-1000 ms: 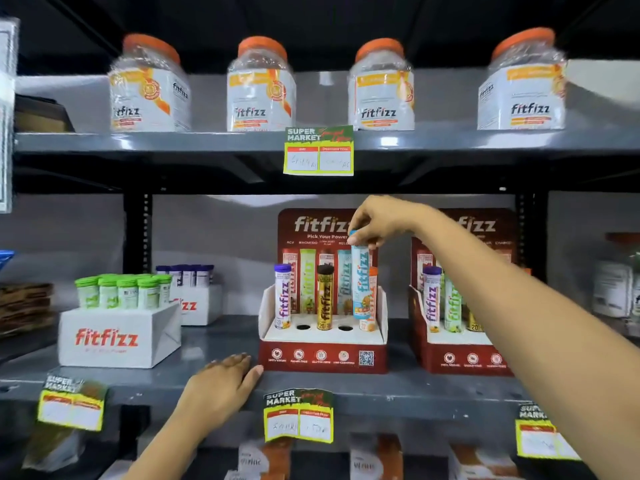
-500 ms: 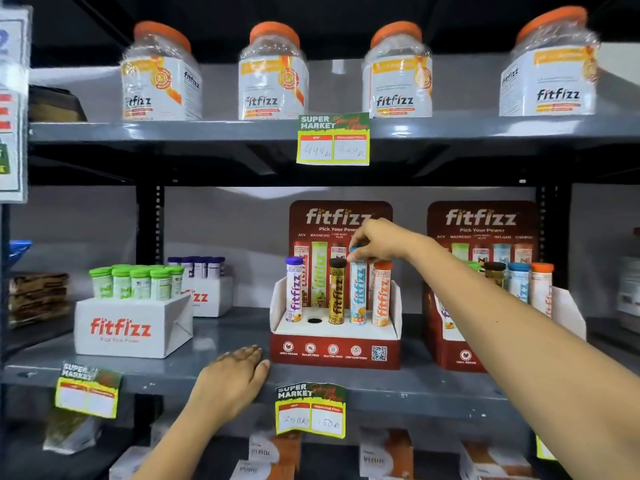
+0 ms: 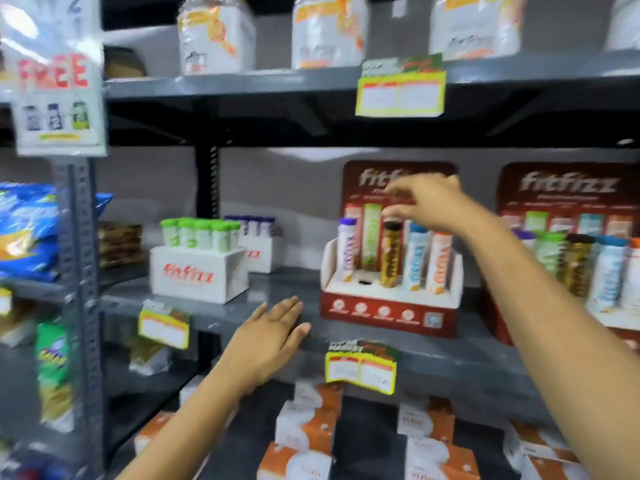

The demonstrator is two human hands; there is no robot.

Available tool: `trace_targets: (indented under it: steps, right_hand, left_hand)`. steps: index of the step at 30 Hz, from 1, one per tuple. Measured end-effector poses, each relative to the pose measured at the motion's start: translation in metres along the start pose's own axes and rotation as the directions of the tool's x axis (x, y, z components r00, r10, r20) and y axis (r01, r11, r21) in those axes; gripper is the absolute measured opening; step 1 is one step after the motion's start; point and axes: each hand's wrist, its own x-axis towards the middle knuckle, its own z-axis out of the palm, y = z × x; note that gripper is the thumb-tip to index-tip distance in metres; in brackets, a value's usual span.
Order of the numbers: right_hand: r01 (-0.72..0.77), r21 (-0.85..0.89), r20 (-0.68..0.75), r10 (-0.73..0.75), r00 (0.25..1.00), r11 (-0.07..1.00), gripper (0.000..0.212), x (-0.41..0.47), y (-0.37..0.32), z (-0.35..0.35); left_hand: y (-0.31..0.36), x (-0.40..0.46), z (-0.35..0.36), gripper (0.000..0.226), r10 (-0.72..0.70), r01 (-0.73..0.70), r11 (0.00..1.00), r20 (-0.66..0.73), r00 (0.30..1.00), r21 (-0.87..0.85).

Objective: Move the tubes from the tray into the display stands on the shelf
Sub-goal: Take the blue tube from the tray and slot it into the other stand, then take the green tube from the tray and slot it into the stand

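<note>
A red display stand [image 3: 388, 315] sits on the middle shelf [image 3: 221, 320]. In it stand a purple-capped tube [image 3: 346, 251], a gold tube with a dark cap [image 3: 391, 254], a blue-capped tube [image 3: 415, 258] and an orange tube [image 3: 439, 263]. One hole [image 3: 364, 282] between the purple and gold tubes is vacant. My right hand [image 3: 427, 200] hovers just above the gold tube's cap, fingers loosely spread and holding nothing. My left hand [image 3: 268, 336] lies flat on the shelf's front edge, left of the stand. A second red stand [image 3: 568, 258] full of tubes is at the right.
A white box [image 3: 199, 277] of green-capped tubes stands left of the stand, with another box of purple-capped tubes [image 3: 254, 237] behind it. Large jars [image 3: 329, 29] line the upper shelf. Orange-and-white boxes [image 3: 304, 424] fill the shelf below. Price tags [image 3: 360, 368] hang off the shelf edges.
My right hand has let go of the blue-capped tube, now seated in the stand, and has shifted left above the gold tube. The view has swung left; my left hand stays on the shelf.
</note>
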Motion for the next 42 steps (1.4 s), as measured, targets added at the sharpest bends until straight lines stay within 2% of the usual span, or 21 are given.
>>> trace_targets:
  steps: [3,5,8,11,13,17,22,25,29,31,32,36,40,42]
  right_hand:
    - [0.224,0.305,-0.152,-0.184,0.971,0.926,0.028,-0.033,-0.065,0.003]
    - [0.326,0.482,-0.157,-0.286,0.945,0.813,0.021,-0.064,-0.118,0.018]
    - [0.408,0.643,-0.100,-0.457,0.884,0.648,0.022,-0.109,-0.195,0.061]
    - [0.369,0.776,0.035,-0.618,0.785,0.512,0.018,-0.161,-0.277,0.128]
    - [0.325,0.805,0.156,-0.707,0.690,0.496,0.014,-0.202,-0.325,0.173]
    - [0.274,0.813,0.372,-0.821,0.434,0.513,0.019,-0.304,-0.410,0.255]
    - [0.232,0.805,0.542,-0.836,0.088,0.546,0.029,-0.437,-0.485,0.320]
    - [0.237,0.801,0.577,-0.815,-0.061,0.549,0.035,-0.499,-0.510,0.337]
    - [0.222,0.804,0.590,-0.785,-0.190,0.551,0.045,-0.554,-0.531,0.354]
    - [0.209,0.814,0.579,-0.784,-0.224,0.541,0.046,-0.569,-0.538,0.360]
    - [0.204,0.815,0.577,-0.788,-0.215,0.542,0.045,-0.576,-0.542,0.362]
    - [0.261,0.805,0.577,-0.805,-0.138,0.532,0.045,-0.589,-0.550,0.368]
    - [0.299,0.779,0.580,-0.814,-0.014,0.550,0.036,-0.592,-0.562,0.365]
    - [0.301,0.753,0.619,-0.785,-0.025,0.585,0.039,-0.589,-0.570,0.364]
  left_hand:
    - [-0.019,-0.069,-0.013,0.061,0.040,-0.035,0.996,-0.065,0.997,0.084]
    - [-0.034,-0.129,-0.018,0.066,0.007,-0.002,0.990,-0.041,0.999,0.142]
    - [-0.059,-0.225,-0.016,0.060,-0.128,0.118,0.973,0.039,0.991,0.196]
    - [-0.076,-0.332,-0.008,0.055,-0.320,0.290,0.929,0.102,0.942,0.231]
    - [-0.078,-0.399,-0.001,0.055,-0.449,0.402,0.878,0.154,0.880,0.261]
    - [-0.062,-0.527,0.013,0.053,-0.662,0.597,0.748,0.249,0.707,0.291]
    - [-0.022,-0.634,0.033,0.049,-0.769,0.697,0.637,0.343,0.540,0.330]
    - [0.000,-0.680,0.048,0.048,-0.815,0.758,0.564,0.370,0.447,0.328]
    - [0.011,-0.704,0.065,0.038,-0.840,0.759,0.523,0.386,0.381,0.389]
    - [0.008,-0.708,0.071,0.031,-0.835,0.763,0.531,0.384,0.395,0.369]
    - [0.005,-0.710,0.073,0.031,-0.832,0.757,0.539,0.375,0.409,0.370]
    - [0.005,-0.718,0.076,0.033,-0.824,0.740,0.557,0.365,0.434,0.377]
    - [0.006,-0.722,0.081,0.032,-0.830,0.753,0.549,0.345,0.438,0.364]
    - [0.006,-0.723,0.081,0.032,-0.831,0.758,0.548,0.338,0.442,0.355]
